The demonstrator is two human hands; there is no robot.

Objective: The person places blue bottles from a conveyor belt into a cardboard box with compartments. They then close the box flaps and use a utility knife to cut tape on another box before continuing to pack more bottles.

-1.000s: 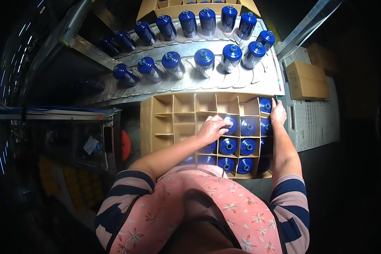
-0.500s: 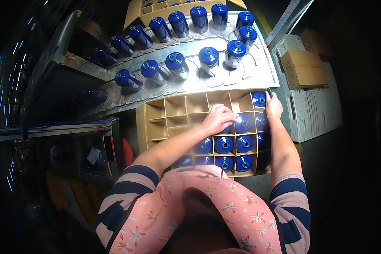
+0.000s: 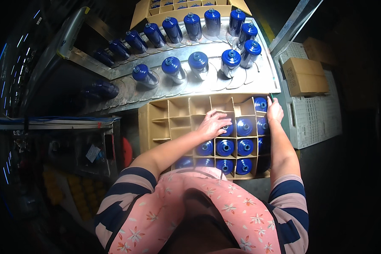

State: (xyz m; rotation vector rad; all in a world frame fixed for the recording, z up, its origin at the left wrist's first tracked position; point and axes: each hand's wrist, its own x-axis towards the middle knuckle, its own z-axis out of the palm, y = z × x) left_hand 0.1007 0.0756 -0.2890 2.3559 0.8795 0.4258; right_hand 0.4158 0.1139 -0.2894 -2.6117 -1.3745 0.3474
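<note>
A divided cardboard carton (image 3: 153, 108) lies in front of me, several cells filled with upright blue bottles (image 3: 225, 147). My left hand (image 3: 215, 124) is over the carton's middle, fingers apart and bent over a blue bottle (image 3: 227, 131). Its fingertips are at that bottle's top; whether they press on it I cannot tell. Another blue bottle (image 3: 244, 126) sits in the cell to its right. My right hand (image 3: 275, 111) is closed on the carton's far right edge, beside a corner bottle (image 3: 260, 104). A small dark green thing shows by its fingertips, too little to name.
Beyond the carton a plated conveyor (image 3: 167, 88) carries two rows of blue bottles (image 3: 199, 63). Another divided carton (image 3: 190, 13) stands behind it. A metal post (image 3: 298, 25) rises at the right, near a closed box (image 3: 305, 77) on a pale pallet (image 3: 326, 122). A metal frame (image 3: 89, 63) borders the left.
My left hand has drawn back left, from one bottle to the bottle beside it. The near row on the conveyor has shifted right, the far row left. My right hand stays on the carton edge.
</note>
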